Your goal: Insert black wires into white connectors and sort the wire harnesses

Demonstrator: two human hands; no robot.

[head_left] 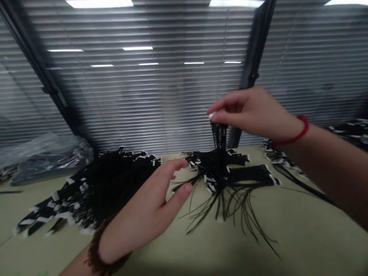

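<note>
Green table (301, 237) | black strands (220, 142) hang below pinched right fingers (216, 115) | left fingers (184, 175) parted, empty

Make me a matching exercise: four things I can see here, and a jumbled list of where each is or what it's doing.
1. Right hand
2. Left hand
3. Plastic bag
4. Red band

A. Holding nothing, thumb and fingers apart
B. Around the right wrist
C. Pinching the white end of hanging black strands
D. On the left part of the table

Pairs: 1-C, 2-A, 3-D, 4-B
</note>
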